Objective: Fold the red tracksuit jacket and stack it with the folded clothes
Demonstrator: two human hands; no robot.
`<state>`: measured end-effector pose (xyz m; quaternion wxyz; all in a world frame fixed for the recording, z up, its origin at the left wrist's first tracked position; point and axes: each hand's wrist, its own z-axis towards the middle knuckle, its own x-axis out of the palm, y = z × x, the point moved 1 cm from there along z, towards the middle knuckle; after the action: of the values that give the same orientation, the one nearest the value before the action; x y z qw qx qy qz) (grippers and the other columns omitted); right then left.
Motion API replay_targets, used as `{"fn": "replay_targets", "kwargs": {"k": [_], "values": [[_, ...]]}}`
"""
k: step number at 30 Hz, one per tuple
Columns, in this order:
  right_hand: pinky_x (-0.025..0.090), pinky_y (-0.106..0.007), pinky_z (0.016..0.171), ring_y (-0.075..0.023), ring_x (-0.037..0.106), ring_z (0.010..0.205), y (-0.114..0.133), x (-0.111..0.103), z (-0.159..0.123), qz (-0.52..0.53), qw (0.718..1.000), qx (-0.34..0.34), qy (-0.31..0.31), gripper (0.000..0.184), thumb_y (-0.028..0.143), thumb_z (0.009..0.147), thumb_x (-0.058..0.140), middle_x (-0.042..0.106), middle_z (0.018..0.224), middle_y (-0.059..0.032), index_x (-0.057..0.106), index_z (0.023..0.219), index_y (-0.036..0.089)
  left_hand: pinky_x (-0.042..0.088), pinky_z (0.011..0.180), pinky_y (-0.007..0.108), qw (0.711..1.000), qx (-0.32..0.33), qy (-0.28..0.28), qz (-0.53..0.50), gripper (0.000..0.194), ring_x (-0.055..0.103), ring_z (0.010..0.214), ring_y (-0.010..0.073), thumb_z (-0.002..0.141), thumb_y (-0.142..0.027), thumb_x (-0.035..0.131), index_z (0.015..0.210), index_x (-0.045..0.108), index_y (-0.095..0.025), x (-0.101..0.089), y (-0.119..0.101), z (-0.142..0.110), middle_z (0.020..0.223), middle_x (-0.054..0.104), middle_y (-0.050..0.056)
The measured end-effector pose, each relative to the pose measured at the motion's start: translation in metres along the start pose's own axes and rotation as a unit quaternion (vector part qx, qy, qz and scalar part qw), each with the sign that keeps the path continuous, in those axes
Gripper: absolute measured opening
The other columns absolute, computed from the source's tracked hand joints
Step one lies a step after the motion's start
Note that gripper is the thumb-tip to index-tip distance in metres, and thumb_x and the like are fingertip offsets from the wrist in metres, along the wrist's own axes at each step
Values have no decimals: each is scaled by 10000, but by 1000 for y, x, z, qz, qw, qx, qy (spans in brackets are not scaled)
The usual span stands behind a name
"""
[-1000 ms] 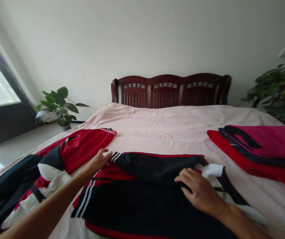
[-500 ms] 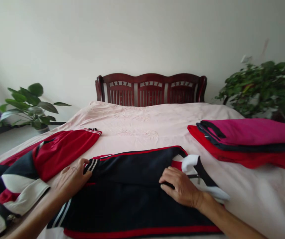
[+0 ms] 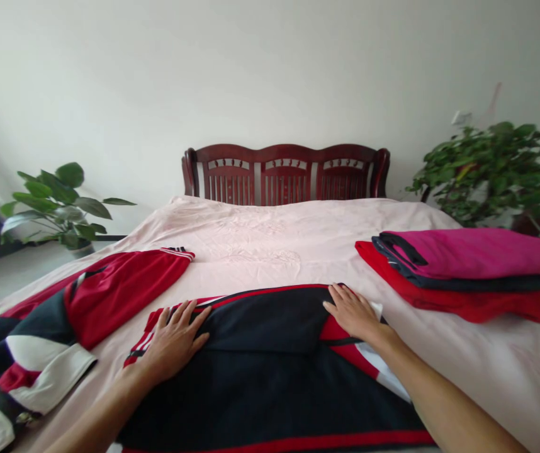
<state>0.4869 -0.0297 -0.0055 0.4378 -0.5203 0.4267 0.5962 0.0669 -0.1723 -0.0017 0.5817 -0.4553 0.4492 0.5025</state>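
A dark navy jacket (image 3: pixel 260 377) with red piping lies partly folded on the bed in front of me. My left hand (image 3: pixel 175 340) rests flat on its left end, fingers spread, beside the red and white striped cuff edge. Near the upper right corner of the jacket, my right hand (image 3: pixel 352 308) presses down with its fingers stretched out. Red and white panels of the jacket show below the right wrist; the white collar is mostly hidden behind that hand. Neither hand is gripping the cloth.
To the left lies a loose red, navy and white garment (image 3: pixel 123 283). A stack of folded clothes, magenta on top (image 3: pixel 482 251), sits at the right on the pink bedsheet (image 3: pixel 260 242). Behind are a wooden headboard (image 3: pixel 286 173) and potted plants (image 3: pixel 62 201) (image 3: pixel 491 170).
Both hands have let go of the cloth and flattened onto it. The striped cuff and the collar end are now folded in, and the right hand has moved up towards the far edge.
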Motion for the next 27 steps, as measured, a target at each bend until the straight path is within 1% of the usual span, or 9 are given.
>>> {"fn": "replay_targets", "kwargs": {"k": [3, 6, 8, 11, 15, 18, 21, 24, 27], "values": [[418, -425, 1047, -240, 517, 1304, -15, -4, 5, 42, 999, 14, -16, 413, 371, 974, 366, 567, 1416, -103, 617, 1272, 236, 107, 1152, 660, 1000, -21, 8, -13, 508, 287, 1460, 395, 910, -403, 536, 1404, 544, -283, -3, -3, 2, 1535, 446, 159], [472, -345, 911, -215, 621, 1126, -27, -19, 22, 56, 996, 67, -37, 429, 310, 988, 296, 635, 1296, -120, 650, 1216, 226, 103, 1143, 672, 996, -46, -37, -62, 409, 282, 1442, 444, 864, -366, 608, 1257, 662, -266, -21, -31, 9, 1483, 503, 160], [471, -329, 853, -219, 629, 1092, -30, -29, 36, 61, 993, 96, -44, 437, 283, 977, 299, 612, 1321, -133, 640, 1242, 220, 207, 1142, 596, 987, 10, -63, -150, 348, 389, 1377, 412, 860, -386, 628, 1186, 696, -285, -31, -69, 13, 1400, 577, 137], [457, -297, 766, -216, 645, 1023, -30, -35, 53, 74, 993, 95, -18, 384, 272, 938, 371, 658, 1240, -118, 705, 1117, 213, 384, 1010, 495, 954, 135, -20, -265, 384, 557, 1170, 338, 859, -436, 638, 1222, 669, -317, -36, -139, 18, 1263, 650, 118], [414, -253, 639, -182, 644, 768, -27, -34, 63, 92, 993, 62, 32, 306, 343, 891, 485, 723, 829, -79, 723, 800, 175, 407, 906, 509, 966, 133, 52, -215, 485, 557, 1083, 359, 800, -309, 669, 1278, 633, -235, -17, -205, 29, 1173, 635, 181], [408, -240, 628, -171, 634, 751, -34, -30, 62, 104, 993, 52, 24, 366, 403, 922, 441, 714, 805, -69, 708, 830, 171, 428, 850, 467, 964, 148, 80, -207, 399, 576, 995, 304, 866, -163, 496, 1211, 683, -233, 2, -217, 33, 1058, 645, 166], [429, -236, 661, -173, 649, 806, -43, -23, 58, 104, 993, 62, 16, 355, 360, 932, 402, 724, 868, -61, 705, 907, 176, 452, 840, 423, 954, 180, 62, -232, 407, 589, 930, 257, 879, -129, 460, 1169, 712, -264, 14, -214, 28, 997, 656, 126], [456, -276, 719, -201, 663, 844, -44, -18, 52, 70, 993, 89, 15, 290, 290, 903, 434, 726, 925, -69, 703, 959, 196, 479, 873, 385, 955, 190, 42, -223, 417, 601, 938, 228, 886, -141, 479, 1209, 689, -300, 16, -210, 20, 1013, 657, 82], [452, -402, 873, -282, 639, 1021, -30, -21, 48, 17, 994, 105, -14, 319, 268, 921, 404, 695, 1078, -139, 697, 1013, 183, 497, 926, 336, 949, 218, 52, -224, 386, 621, 978, 201, 907, -224, 526, 1265, 651, -295, 5, -204, 19, 1054, 660, 47]]}}
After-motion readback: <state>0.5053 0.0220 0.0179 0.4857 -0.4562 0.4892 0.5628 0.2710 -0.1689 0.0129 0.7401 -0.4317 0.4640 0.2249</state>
